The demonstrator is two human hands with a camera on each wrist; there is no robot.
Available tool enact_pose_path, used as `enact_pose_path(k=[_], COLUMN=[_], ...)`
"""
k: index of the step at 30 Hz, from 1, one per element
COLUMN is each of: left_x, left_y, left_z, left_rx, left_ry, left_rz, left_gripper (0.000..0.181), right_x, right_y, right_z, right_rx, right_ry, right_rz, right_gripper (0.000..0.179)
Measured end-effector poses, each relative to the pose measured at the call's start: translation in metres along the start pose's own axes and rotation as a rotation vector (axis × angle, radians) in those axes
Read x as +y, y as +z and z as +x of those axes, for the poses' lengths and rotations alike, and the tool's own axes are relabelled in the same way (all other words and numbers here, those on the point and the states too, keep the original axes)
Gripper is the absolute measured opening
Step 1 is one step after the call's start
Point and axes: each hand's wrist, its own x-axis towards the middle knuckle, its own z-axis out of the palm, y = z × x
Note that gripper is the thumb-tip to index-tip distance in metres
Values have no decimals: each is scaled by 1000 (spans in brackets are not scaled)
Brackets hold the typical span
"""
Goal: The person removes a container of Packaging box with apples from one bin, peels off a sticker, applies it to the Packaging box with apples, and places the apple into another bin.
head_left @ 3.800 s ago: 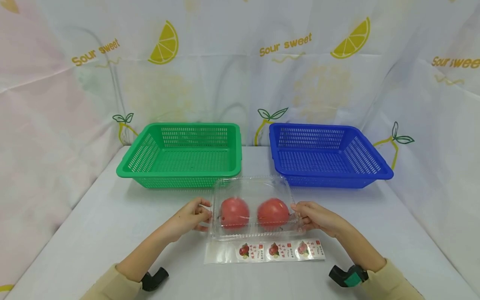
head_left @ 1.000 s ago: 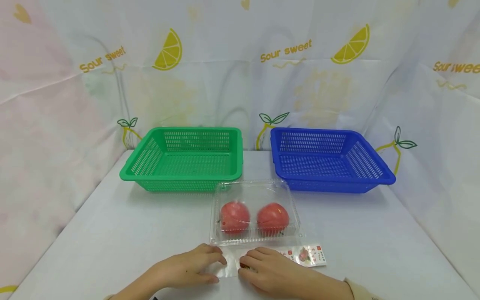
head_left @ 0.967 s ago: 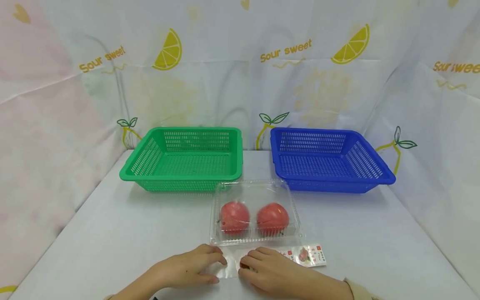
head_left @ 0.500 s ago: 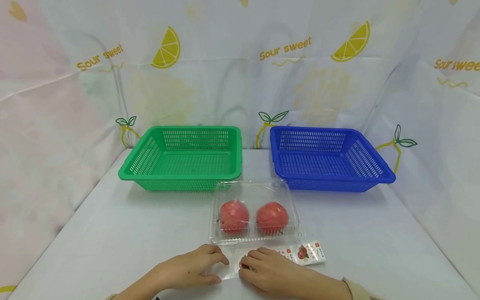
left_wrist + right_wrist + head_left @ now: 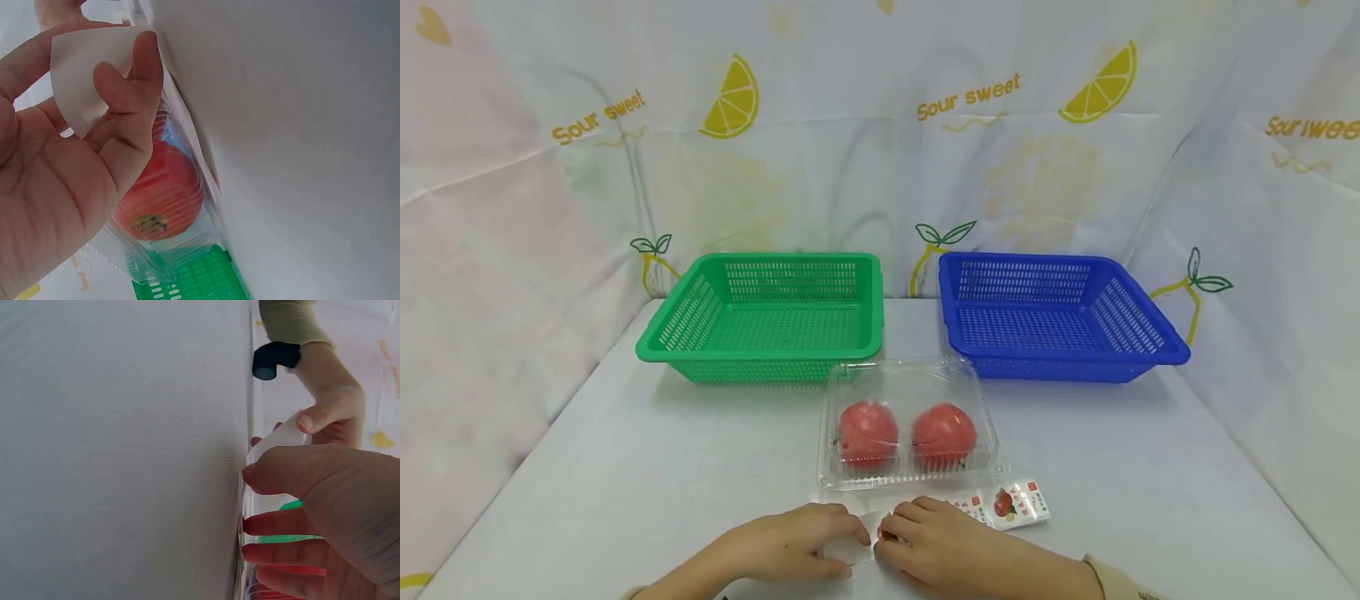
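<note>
My left hand (image 5: 786,546) pinches the lifted left end of a strip of stickers (image 5: 1021,504). In the left wrist view that white end of the strip (image 5: 78,75) curves up between thumb and fingers. Beside it, my right hand (image 5: 943,546) presses the middle of the strip onto the table with fingertips and thumb set apart, covering some printed labels. Just behind the strip stands a closed clear plastic box (image 5: 910,379). Inside are two red fruits that look like tomatoes, one on the left (image 5: 868,433) and one on the right (image 5: 943,435).
A green slotted basket (image 5: 760,355) stands at the back left and a blue one (image 5: 1067,357) at the back right, both with nothing in them. The box's rear edge lies close to both baskets. A printed cloth (image 5: 850,183) hangs behind the white table (image 5: 700,450).
Both hands have come from the box's sides down to the strip. Lately the left hand has shifted slightly right, lifting and bending the strip's left end. The right hand has hardly moved.
</note>
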Motion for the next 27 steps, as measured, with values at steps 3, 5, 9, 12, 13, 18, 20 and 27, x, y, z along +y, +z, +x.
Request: enact_pose_path(k=[3,5,9,12,13,18,20,27], left_x=[-1,-1,-1,1,1,5,6,9], left_y=[1,1,2,2,2,2,2,0], left_z=[3,6,10,11,12,13,12,11], left_rx=[7,13,21,39,46,53,58,89], left_ry=[37,54,72,70,72,67,79,63], left_rz=[41,59,45,24,22,19,20,-114], left_gripper=[24,23,21,21,22,30,33,49], right_x=[0,0,0,1,1,4,5,10], right_y=[0,0,-1,-2,-2,-4,-5,-11], right_z=[1,1,1,1,2,2,2,0], right_rx=[8,7,18,53,69,131,146,218], right_ry=[-6,-11,-15,-9,-6,0,7,60], right_rz=[7,1,-12,-25,-34,-82,-91,-81], right_gripper=[9,9,9,7,7,15,18,26])
